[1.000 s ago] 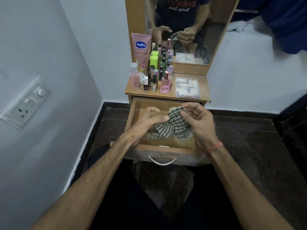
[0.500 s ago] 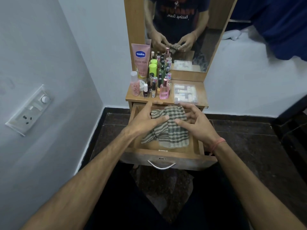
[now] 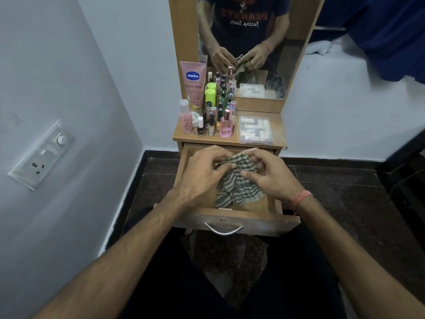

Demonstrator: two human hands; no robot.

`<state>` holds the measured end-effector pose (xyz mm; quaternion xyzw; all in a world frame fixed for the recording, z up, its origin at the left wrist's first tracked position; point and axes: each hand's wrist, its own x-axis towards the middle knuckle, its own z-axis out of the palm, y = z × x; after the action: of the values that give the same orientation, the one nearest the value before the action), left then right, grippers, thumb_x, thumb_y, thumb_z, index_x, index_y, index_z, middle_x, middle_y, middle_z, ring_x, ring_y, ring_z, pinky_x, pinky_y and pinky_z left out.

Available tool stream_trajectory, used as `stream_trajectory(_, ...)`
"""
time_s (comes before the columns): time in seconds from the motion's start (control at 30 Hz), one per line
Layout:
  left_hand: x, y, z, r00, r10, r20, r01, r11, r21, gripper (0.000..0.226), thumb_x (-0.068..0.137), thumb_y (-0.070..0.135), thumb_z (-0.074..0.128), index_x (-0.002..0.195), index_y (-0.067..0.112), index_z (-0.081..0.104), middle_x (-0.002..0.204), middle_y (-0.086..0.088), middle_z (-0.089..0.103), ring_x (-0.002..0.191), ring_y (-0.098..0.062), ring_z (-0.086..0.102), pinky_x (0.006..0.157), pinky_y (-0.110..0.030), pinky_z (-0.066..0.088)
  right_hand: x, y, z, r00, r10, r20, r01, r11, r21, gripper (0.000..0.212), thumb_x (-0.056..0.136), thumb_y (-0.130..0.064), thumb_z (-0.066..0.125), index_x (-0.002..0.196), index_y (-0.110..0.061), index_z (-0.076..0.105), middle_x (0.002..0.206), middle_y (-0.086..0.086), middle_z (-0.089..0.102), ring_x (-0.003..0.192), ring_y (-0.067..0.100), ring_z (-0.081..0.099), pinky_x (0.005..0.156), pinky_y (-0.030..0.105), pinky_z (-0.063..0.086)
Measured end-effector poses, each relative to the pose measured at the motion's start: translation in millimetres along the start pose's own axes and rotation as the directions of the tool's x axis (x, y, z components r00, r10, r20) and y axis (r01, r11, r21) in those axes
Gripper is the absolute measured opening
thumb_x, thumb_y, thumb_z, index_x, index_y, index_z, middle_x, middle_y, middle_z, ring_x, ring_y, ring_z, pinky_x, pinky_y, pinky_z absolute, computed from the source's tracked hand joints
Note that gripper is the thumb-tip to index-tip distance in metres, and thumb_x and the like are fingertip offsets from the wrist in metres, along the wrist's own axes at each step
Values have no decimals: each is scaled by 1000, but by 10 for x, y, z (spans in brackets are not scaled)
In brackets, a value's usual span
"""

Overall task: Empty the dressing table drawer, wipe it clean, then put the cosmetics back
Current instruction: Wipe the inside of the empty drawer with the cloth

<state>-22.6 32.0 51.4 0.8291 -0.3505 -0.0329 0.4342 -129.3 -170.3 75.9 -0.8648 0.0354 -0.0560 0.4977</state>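
While the dressing table (image 3: 253, 137) carried the cosmetics (image 3: 211, 111) on its top, its drawer (image 3: 230, 217) stood pulled out and, as far as showed, emptied, so the wiping step looked to be in hand. Both the left hand (image 3: 202, 173) and the right hand (image 3: 269, 176) gripped the bunched checked cloth (image 3: 236, 187) between them over the drawer; next, pressing it flat to the bottom seemed called for

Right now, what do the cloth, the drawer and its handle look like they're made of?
Cloth: soft woven fabric, green-and-white stripes, creasing where both hands bunch it.
Drawer: light brown wood or wood-look laminate, matte, faint grain; which one is unclear.
Handle: probably metal, a silvery curved bar with bright glints.
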Motion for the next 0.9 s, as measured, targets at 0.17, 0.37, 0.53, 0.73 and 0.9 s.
stream_trajectory(0.17, -15, 96, -15, 999, -20, -30, 16, 994, -107, 9, 103, 28, 78, 112, 28, 79, 111, 19, 78, 109, 4, 71, 93, -19, 60, 6, 101, -35, 1000, -19, 1, 18, 964, -266, 42, 88, -52, 82, 125, -38, 69, 120, -4, 51, 115, 13, 53, 99, 29, 50)
stream_trajectory(0.37, 45, 275, -116, 999, -3, -38, -7, 970, -244, 11, 114, 31, 60, 114, 20, 64, 107, 7, 78, 99, -7, 73, 84, -21, 59, 27, 26, -67, 1000, 15, 10, -15, 998, -60, 34, 88, -46, 85, 120, -33, 80, 147, -10, 56, 139, 13, 51, 120, 41, 42)
stream_trajectory(0.53, 283, 273, -218, 947, -290, 136, 317, 788, -527, 10, 111, 32, 66, 113, 22, 69, 122, -4, 79, 107, -21, 78, 89, -36, 64, 35, -80, -82, 986, 99, 136, -153, 867, 474, 29, 104, -20, 68, 129, -7, 72, 123, 13, 78, 114, 33, 76, 103, 45, 59)
stream_trajectory(0.73, 180, 62, -481, 693, -334, 639, 698, 533, -478, 54, 88, 16, 87, 137, 6, 69, 125, -13, 80, 111, -24, 78, 97, -35, 63, 101, 53, -153, 965, 224, 135, -261, 873, 411, 29, 102, -24, 72, 129, -13, 71, 113, 10, 81, 103, 27, 79, 90, 40, 60)
stream_trajectory(0.9, 67, 3, -369, 789, -397, 468, 606, 630, -486, 46, 91, 3, 86, 134, 13, 71, 120, -7, 83, 115, -24, 79, 91, -35, 63, 20, 57, -203, 955, 207, 214, -247, 952, 182, 80, 74, -4, 96, 142, -23, 60, 124, 2, 78, 112, 22, 77, 96, 50, 63)
